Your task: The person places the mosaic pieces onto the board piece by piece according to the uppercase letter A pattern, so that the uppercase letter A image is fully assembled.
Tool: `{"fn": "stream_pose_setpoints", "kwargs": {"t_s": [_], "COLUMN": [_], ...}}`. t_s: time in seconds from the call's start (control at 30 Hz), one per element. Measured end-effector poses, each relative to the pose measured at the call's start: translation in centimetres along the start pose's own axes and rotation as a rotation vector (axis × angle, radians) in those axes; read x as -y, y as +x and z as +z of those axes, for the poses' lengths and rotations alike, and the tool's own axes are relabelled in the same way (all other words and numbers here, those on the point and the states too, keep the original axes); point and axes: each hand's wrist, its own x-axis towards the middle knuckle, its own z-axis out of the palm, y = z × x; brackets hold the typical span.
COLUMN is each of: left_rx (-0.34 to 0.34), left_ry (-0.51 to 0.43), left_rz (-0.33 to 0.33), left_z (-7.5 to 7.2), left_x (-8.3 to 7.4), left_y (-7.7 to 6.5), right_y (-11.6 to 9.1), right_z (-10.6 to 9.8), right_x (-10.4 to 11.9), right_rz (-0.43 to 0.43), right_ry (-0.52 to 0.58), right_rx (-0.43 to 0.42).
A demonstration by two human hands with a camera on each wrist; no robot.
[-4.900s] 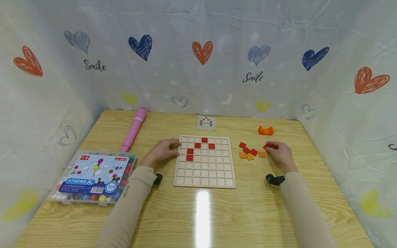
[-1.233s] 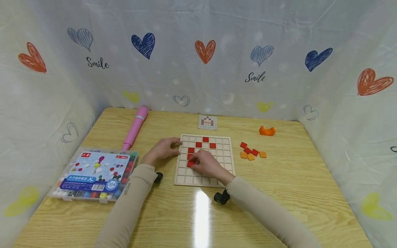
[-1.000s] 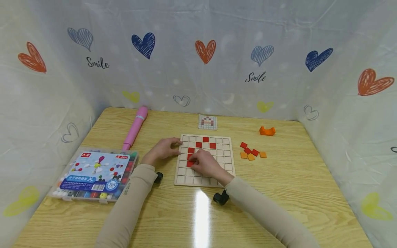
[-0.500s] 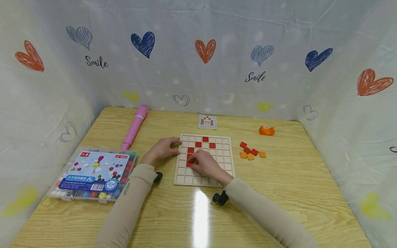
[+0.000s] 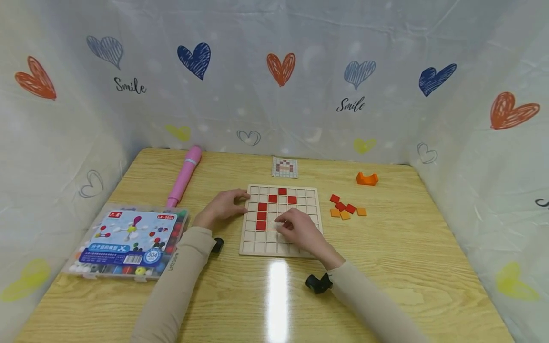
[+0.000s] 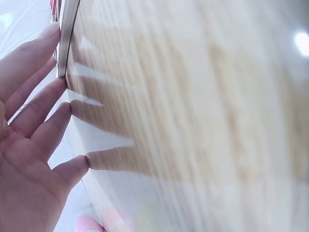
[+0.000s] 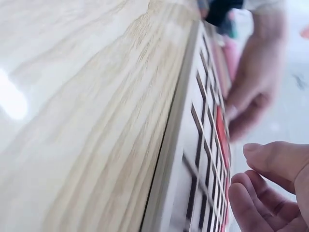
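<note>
A pale wooden grid board [image 5: 259, 247] lies in the middle of the table, with several red square tiles in its cells. One red tile [image 5: 261, 225] sits lowest in a column of 3 near the left side. My left hand [image 5: 220, 206] touches the board's left edge with its fingertips; in the left wrist view its fingers are loosely spread beside the board edge [image 6: 68, 38]. Over the right half of the board is my right hand [image 5: 302, 231]. Its thumb and fingers are apart in the right wrist view, and nothing shows between the fingertips [image 7: 252, 149].
Loose red tiles [image 5: 350, 208] and orange tiles [image 5: 361, 212] lie right of the board. Behind it is a small pattern card [image 5: 285, 167]. An orange holder [image 5: 367, 179] stands back right. A pink stick [image 5: 184, 176] and a molecule-model box [image 5: 128, 243] lie left.
My right hand brought a red tile from the pile to the board. That tile now lies in the left column; the hand has let go and moved right. My left hand stays put.
</note>
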Motion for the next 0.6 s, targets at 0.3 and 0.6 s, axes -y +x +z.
{"fn": "stream_pose_setpoints", "kwargs": {"t_s": [0.3, 0.6], "left_rx": [0.004, 0.006], "left_ry": [-0.013, -0.014], "left_rz": [-0.008, -0.014], "left_z": [0.0, 0.1], "left_x": [0.0, 0.1], "left_y": [0.1, 0.1], "right_y": [-4.4, -7.1], "right_z": [-4.0, -8.4], "right_x": [-5.3, -10.4], "right_rz": [0.241, 0.45], "right_ry": [0.185, 0.179], "right_rx": [-0.116, -0.193]}}
